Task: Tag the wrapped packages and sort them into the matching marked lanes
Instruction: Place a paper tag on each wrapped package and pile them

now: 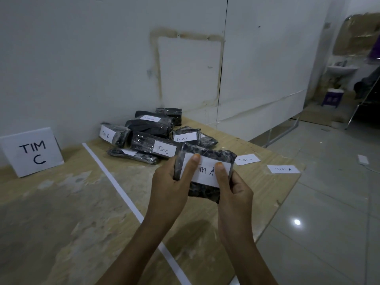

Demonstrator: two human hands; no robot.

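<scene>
We look down on a pale, scuffed plywood table point(61, 212), and a long white paper strip point(115, 182) cuts across it as a lane line. Far left of that line, a white standing card reading "TIM C" point(33, 151) leans by the wall. On the other side, a heap of black plastic-wrapped packages point(152, 128) crowds the back corner, several wearing white tags marked Tim B or Tim C. Two loose white paper slips lie near the table's right edge: "Tim B" point(246, 159) and "Tim A" point(283, 169).

Front and centre, we hold one black wrapped package point(203, 194) above the table, just in front of the heap. The left hand point(170, 182) grips its left end, the right hand point(234, 188) its right side. Both thumbs press flat on a white "TIM A" tag point(207, 171) across its face, fingers curled behind.
</scene>
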